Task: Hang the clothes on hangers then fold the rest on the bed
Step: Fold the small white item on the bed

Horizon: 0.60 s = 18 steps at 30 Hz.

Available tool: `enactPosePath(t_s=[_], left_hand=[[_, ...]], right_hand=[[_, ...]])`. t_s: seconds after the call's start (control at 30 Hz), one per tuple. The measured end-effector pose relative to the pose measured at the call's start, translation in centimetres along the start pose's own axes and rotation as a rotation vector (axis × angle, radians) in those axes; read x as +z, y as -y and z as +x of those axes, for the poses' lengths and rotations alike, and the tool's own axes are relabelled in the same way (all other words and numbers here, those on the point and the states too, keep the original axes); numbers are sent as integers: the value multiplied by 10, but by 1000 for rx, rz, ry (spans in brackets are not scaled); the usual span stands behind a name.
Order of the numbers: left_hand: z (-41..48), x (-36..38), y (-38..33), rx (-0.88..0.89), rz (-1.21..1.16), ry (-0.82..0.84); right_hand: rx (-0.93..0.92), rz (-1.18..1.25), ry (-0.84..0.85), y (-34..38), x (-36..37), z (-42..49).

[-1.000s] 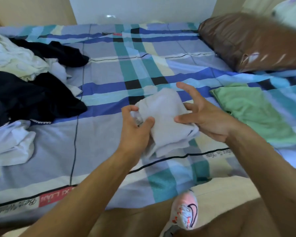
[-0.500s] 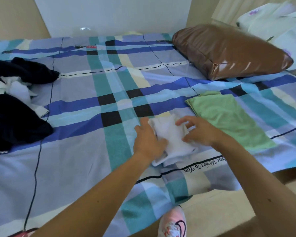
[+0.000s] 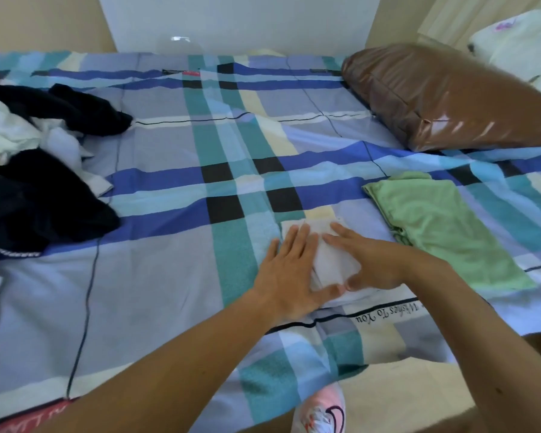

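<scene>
A small folded white cloth (image 3: 331,264) lies on the plaid bed sheet (image 3: 169,276) near the bed's front edge. My left hand (image 3: 289,275) lies flat on its left side with straight fingers. My right hand (image 3: 369,264) presses flat on its right side, and the two thumbs nearly meet at the cloth's near edge. A folded green garment (image 3: 444,223) lies just right of the white cloth. A heap of unfolded black and white clothes (image 3: 28,170) sits at the bed's left side.
A shiny brown pillow (image 3: 444,98) lies at the back right, with a pale pillow (image 3: 519,45) behind it. A white wall panel (image 3: 238,23) stands behind the bed. My shoe (image 3: 322,410) shows on the floor below the bed's front edge.
The white cloth went from held up in both hands to lying on the bed. Both hands have flattened out on top of it.
</scene>
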<state>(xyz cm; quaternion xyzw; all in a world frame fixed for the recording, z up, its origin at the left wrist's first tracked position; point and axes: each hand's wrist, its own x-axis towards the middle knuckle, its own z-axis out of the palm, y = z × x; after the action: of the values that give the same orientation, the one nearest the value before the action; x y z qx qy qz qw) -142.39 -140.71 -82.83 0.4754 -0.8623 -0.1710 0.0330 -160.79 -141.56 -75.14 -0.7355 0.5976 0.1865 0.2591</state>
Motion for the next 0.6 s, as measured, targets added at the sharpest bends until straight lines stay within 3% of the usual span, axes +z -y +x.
enactPosePath(t_s=[0.1, 0.27, 0.43, 0.6], left_hand=[[-15, -24, 6, -8, -144, 45], [-70, -79, 48, -70, -269, -106], [-148, -127, 130, -274, -231, -201], [-227, -148, 211, -564, -65, -195]], right_hand=[[32, -76, -81, 19, -12, 1], [-133, 40, -248, 81, -44, -3], [-385, 185, -183, 165, -61, 14], [-537, 142, -132, 244, -55, 36]])
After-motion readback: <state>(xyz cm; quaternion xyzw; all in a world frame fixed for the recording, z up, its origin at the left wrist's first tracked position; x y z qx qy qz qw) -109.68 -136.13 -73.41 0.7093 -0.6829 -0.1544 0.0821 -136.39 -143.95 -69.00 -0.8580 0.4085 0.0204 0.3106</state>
